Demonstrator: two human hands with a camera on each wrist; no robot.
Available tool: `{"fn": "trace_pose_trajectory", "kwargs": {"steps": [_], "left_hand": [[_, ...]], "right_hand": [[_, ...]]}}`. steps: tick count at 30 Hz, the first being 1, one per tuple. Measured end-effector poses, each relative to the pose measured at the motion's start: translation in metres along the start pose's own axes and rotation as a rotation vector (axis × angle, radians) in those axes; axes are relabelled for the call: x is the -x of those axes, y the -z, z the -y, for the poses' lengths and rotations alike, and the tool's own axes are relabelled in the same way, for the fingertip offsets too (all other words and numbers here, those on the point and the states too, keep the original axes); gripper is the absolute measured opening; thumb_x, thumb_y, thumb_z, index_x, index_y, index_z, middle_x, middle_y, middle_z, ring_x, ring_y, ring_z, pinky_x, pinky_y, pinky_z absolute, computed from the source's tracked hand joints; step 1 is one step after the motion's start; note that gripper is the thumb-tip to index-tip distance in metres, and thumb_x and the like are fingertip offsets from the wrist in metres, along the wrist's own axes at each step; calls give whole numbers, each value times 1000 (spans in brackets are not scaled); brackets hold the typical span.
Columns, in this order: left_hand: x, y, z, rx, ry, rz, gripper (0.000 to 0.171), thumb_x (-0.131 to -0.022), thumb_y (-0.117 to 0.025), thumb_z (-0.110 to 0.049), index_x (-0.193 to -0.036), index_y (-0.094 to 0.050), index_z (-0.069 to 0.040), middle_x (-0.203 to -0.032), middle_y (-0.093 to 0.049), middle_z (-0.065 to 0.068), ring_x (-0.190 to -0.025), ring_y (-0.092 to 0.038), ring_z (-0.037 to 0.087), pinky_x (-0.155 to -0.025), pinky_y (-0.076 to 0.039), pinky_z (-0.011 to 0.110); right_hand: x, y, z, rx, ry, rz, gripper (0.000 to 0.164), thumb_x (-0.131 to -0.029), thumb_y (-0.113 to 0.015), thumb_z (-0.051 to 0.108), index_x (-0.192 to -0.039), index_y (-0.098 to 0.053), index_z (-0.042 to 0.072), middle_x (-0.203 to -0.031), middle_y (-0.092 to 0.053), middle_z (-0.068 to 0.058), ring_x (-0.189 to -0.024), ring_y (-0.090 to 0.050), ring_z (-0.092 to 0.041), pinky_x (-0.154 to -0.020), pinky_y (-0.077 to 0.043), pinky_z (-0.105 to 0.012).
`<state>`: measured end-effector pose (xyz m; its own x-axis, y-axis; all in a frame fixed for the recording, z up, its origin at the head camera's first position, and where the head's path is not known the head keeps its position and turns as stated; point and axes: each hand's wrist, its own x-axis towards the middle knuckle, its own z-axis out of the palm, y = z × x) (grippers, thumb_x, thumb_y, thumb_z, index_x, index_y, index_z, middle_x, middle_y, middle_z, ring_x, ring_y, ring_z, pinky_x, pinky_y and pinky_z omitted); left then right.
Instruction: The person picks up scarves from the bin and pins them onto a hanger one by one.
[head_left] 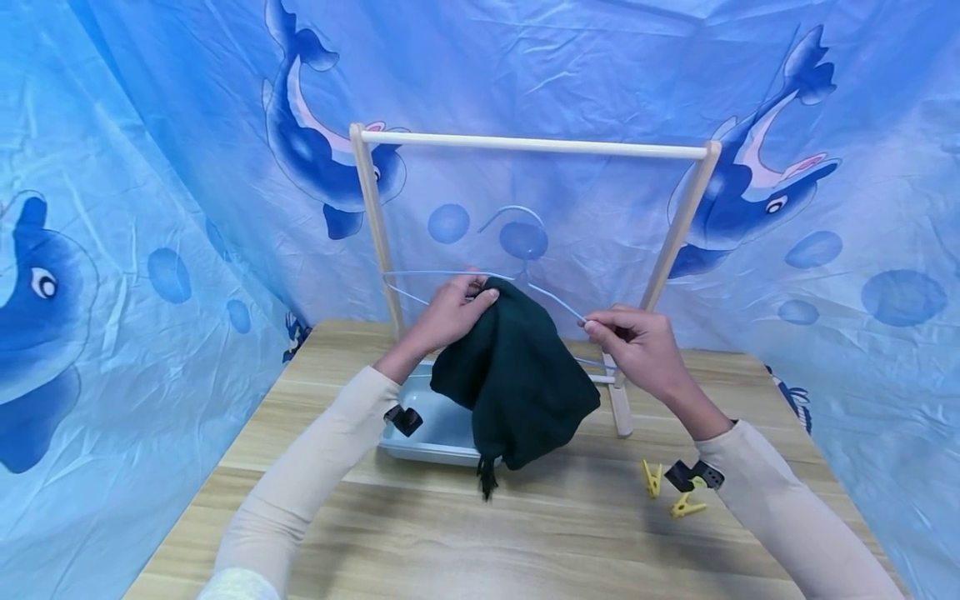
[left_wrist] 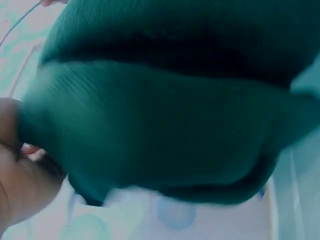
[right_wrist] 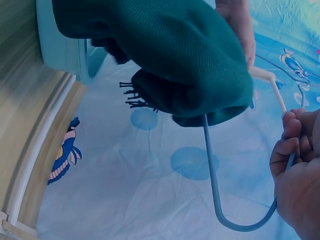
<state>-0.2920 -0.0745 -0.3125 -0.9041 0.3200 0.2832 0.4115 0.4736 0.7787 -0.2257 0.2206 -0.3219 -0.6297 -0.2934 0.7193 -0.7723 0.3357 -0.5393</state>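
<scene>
Below the top bar of the wooden rack (head_left: 532, 144), I see the left hand (head_left: 459, 308) pinching the dark green scarf (head_left: 517, 367) near its upper edge, while the right hand (head_left: 637, 346) pinches one arm of the pale blue hanger (head_left: 555, 299), whose hook hangs free. I can't tell whether the cloth goes round the wire or only lies against it. If it merely lies there, loosening the left fingers could let it slide, perhaps into the basin (head_left: 408, 429) at the rack's foot. The thin wire might also twist under lopsided weight, because the yellow clips (head_left: 653, 483), forward of the rack's right foot, secure nothing.
</scene>
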Motion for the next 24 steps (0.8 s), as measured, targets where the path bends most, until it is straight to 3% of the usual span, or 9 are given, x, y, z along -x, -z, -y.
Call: {"fn": "trace_pose_trajectory", "kwargs": {"steps": [2,5,7,12,15,17,24], "left_hand": [[-1,-1,0,190,-20,13,30,-108,-53,-24,-125,-57,0,-109,-66,14,-96,-65,23,-89,-50,34],[-2,-4,-2,468,-53,-13,11,-106,-55,-16,-105,-54,-5,-75,-53,2,-70,-51,15,-70,-42,28],[-3,-5,-4,607,-68,-64,10,-105,-56,-13,-97,-51,-10,-71,-46,-3,-68,-47,12,-67,-39,25],[-7,-5,-8,802,-52,-264,10,-106,-56,-17,-95,-55,-17,-84,-59,-6,-79,-55,8,-73,-44,21],[-10,-3,-7,847,-17,-342,12,-106,-57,-18,-94,-54,-16,-81,-59,-5,-75,-55,9,-70,-45,22],[-11,-3,-5,815,22,-367,14,-105,-59,-17,-92,-54,-16,-79,-58,-6,-73,-54,9,-70,-44,22],[-10,-7,-3,555,117,-294,13,-102,-64,-18,-95,-55,-12,-76,-53,-6,-74,-52,10,-73,-42,25]], "right_hand": [[1,0,-1,-17,-13,5,15,-93,-66,-11,-100,-78,-4,-74,-62,-6,-59,-50,-10,-52,-41,-20],[2,1,-1,-35,-44,11,16,-93,-66,-11,-99,-78,-4,-76,-63,-6,-60,-51,-11,-53,-43,-20],[3,1,-1,-39,-63,22,16,-94,-65,-10,-99,-78,-3,-78,-65,-5,-62,-53,-11,-55,-45,-19],[6,3,2,-70,-48,43,16,-95,-64,-11,-99,-78,-4,-82,-69,-11,-63,-55,-13,-57,-47,-19],[7,4,4,-92,-18,45,15,-94,-64,-13,-97,-77,-7,-78,-66,-12,-61,-52,-13,-54,-44,-21],[7,4,4,-90,-6,44,15,-93,-64,-13,-97,-77,-7,-76,-65,-10,-59,-51,-12,-52,-42,-21],[9,3,2,-41,-37,19,17,-93,-65,-12,-98,-78,-3,-75,-66,-8,-60,-52,-10,-52,-43,-20]]}}
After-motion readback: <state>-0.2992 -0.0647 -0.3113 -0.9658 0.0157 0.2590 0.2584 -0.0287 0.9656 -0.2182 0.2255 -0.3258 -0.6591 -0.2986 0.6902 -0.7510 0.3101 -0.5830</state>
